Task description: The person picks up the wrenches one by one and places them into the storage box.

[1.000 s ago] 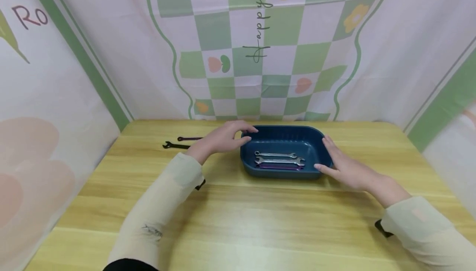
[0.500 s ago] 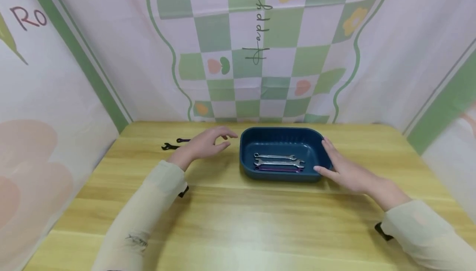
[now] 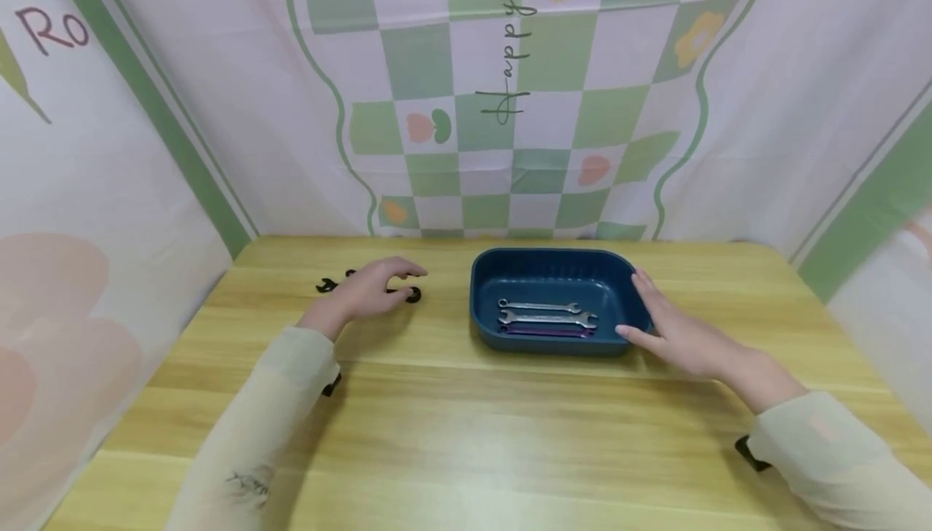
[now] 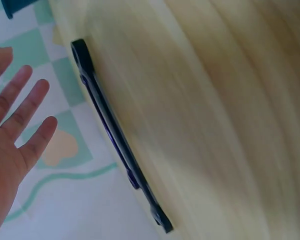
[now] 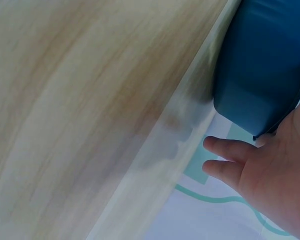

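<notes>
Behind left hand (image 3: 370,289), head view: black wrench (image 4: 118,128) partly hidden.

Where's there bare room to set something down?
Free: the table between the sleeves, in front of the tray; the gap between left hand and tray; inside the tray, behind its three wrenches. Crowded: beneath the left hand, where two dark wrenches lie side by side, and the tray's right end, where the right hand rests.

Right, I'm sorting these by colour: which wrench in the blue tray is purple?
The purple wrench is the one closest to the near wall of the blue tray; the larger silver wrench and smaller silver wrench lie farther back.
</notes>
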Tool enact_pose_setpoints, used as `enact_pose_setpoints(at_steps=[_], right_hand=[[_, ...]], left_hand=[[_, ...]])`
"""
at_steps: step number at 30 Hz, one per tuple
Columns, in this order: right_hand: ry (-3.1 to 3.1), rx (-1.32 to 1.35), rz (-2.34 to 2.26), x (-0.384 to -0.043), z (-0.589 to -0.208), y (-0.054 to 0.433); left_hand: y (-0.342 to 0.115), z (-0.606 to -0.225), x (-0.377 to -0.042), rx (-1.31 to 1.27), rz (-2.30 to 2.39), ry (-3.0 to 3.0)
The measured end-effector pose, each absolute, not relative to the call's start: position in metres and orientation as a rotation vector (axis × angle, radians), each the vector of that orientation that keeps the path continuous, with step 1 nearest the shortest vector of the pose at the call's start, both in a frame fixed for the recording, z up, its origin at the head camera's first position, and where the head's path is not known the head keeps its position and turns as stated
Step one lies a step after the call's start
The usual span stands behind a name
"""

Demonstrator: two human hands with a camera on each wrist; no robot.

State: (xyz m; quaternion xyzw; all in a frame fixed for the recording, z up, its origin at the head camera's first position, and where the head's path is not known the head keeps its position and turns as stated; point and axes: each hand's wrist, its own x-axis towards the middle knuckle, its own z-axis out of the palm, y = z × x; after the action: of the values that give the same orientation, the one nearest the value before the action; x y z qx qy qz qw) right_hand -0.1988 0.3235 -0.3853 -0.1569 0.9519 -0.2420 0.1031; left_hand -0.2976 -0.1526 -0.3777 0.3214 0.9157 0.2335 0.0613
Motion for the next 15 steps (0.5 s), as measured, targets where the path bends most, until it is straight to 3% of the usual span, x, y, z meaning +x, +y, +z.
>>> enact_pose_setpoints(at_steps=[15], right_hand=[[2.814,-0.468,-0.695,-0.2,-0.385,0.324]], left_hand=[[-0.188,-0.392,-0.304,0.811,0.764,2.761]])
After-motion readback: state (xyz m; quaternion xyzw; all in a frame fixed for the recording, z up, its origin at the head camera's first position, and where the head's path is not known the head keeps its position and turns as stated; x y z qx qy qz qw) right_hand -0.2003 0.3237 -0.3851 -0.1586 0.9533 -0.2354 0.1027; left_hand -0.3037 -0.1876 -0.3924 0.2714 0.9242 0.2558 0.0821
